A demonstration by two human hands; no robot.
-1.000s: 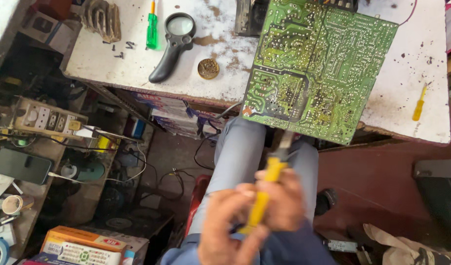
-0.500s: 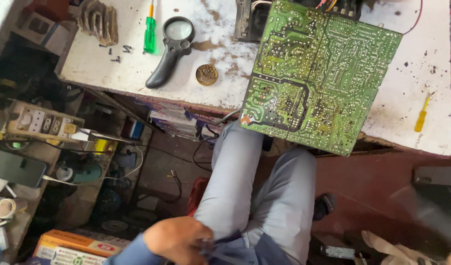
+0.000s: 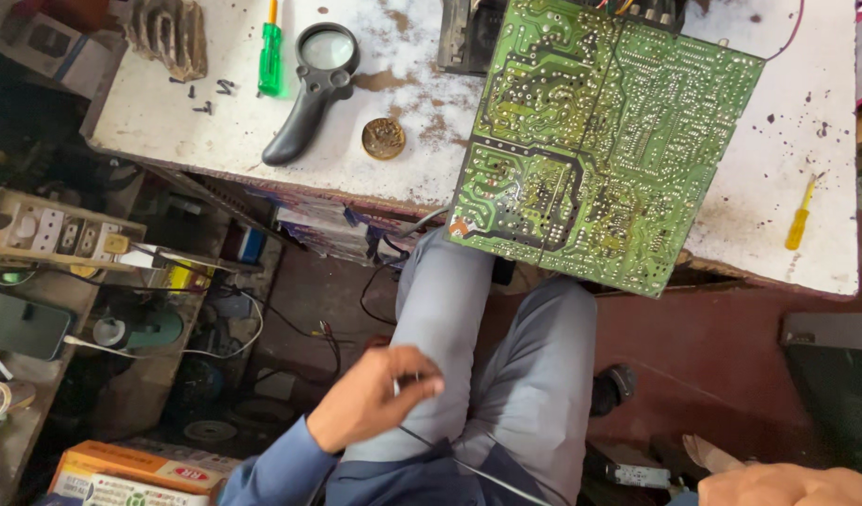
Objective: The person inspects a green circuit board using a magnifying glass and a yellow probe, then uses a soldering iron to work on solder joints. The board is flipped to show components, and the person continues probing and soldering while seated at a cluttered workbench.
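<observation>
L hand: my fingers pinched on a thin wire, held over my lap so it trails clear of the bench | R hand: near right corner, mostly cut off, grip cannot be told | green circuit board: solder side up, overhanging near edge of white bench, within reach | magnifier far left, beside green screwdriver.

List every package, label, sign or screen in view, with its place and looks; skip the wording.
Cardboard box: bottom left corner, flat, orange and white, red label patch.
Phone: left edge, dark blank screen, lying flat.
Power strip: left, long, beige, white sockets.
No signs seen.
</observation>
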